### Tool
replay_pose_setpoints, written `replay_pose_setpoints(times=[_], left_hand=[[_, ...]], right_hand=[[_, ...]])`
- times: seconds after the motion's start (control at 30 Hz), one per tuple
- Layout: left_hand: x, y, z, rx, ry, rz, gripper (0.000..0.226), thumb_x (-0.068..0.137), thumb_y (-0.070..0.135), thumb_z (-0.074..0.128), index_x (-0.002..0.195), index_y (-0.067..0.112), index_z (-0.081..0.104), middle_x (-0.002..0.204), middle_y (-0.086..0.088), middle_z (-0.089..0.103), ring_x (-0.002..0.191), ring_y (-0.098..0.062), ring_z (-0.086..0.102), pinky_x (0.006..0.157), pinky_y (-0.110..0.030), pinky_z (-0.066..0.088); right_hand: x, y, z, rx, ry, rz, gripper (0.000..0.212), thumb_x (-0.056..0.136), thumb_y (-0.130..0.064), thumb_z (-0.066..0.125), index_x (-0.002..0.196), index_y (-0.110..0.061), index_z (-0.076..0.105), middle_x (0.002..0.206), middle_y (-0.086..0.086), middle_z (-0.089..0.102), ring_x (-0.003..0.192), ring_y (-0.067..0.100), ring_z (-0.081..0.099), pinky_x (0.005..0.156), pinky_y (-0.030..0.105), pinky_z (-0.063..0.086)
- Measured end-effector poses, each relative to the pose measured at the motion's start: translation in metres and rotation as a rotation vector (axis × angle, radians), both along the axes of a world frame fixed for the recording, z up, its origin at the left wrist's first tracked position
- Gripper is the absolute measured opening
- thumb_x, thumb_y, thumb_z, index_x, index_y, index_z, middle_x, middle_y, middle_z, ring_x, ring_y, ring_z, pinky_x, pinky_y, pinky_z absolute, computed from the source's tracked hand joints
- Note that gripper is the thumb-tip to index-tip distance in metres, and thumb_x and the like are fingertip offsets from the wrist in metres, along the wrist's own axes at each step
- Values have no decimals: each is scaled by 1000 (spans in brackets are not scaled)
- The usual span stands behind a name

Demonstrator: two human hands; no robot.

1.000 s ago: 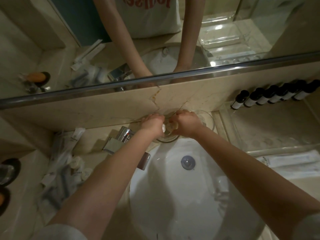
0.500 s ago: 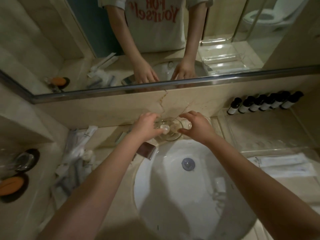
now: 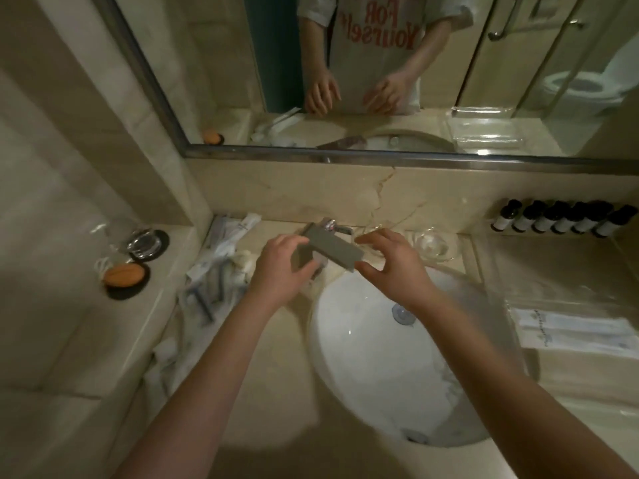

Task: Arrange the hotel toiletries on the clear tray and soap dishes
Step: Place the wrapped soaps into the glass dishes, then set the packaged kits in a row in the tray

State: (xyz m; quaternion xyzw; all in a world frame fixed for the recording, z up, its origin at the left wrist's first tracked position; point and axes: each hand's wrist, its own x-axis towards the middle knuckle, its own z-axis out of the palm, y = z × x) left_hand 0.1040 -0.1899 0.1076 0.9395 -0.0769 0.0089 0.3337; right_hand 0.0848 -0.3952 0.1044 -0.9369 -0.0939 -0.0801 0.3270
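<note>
Six dark-capped toiletry bottles stand in a row against the back wall (white labels forward), behind the clear tray, with flat white sachets nearer.

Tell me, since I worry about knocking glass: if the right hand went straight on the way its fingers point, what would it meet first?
Probably the faucet. The right hand points left and slightly away, fingers spread and empty, toward the spout between both hands. The glass dishes sit behind it, off that line. Depth is uncertain.
</note>
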Motion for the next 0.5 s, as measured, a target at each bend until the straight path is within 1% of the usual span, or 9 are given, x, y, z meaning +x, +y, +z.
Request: replay_pose_setpoints(times=[0.07, 0.17, 0.3, 0.4, 0.5], left_hand=[[-17, 24, -8, -2, 40, 56, 40, 82, 23, 67, 119, 10, 59, 125, -8, 56, 120, -24, 49, 97, -26, 36], [-36, 64, -24, 8, 129, 147, 38, 84, 23, 65, 119, 10, 58, 125, -7, 55, 119, -22, 49, 93, -22, 34], [-53, 117, -44, 43, 251, 304, 41, 82, 23, 67, 120, 8, 58, 123, -10, 57, 117, -26, 51, 94, -31, 40], [-58, 155, -63, 44, 410, 400, 46, 83, 25, 67, 124, 7, 54, 130, -12, 54, 120, -27, 51, 96, -32, 40], [-55, 183, -80, 51, 524, 466, 56, 84, 30, 65, 133, 9, 47, 139, -12, 48, 125, -27, 49, 101, -36, 42]], right_hand=[[-7, 24, -5, 17, 17, 44, 34, 76, -17, 72, 109, -11, 66, 106, 7, 65, 97, 29, 59, 80, 29, 42], [-14, 63, -15, 24, 80, 115, 33, 77, -17, 71, 110, -13, 66, 108, 6, 65, 100, 25, 59, 79, 22, 38], [-13, 112, -34, -28, 180, 215, 36, 82, -22, 67, 117, -16, 62, 114, 5, 62, 104, 24, 57, 84, 31, 44], [-7, 143, -53, -91, 276, 283, 40, 84, -25, 63, 123, -17, 57, 119, 6, 59, 106, 25, 57, 85, 34, 47], [3, 171, -70, -201, 418, 319, 51, 86, -30, 61, 133, -16, 47, 127, 9, 53, 114, 28, 53, 91, 37, 47]])
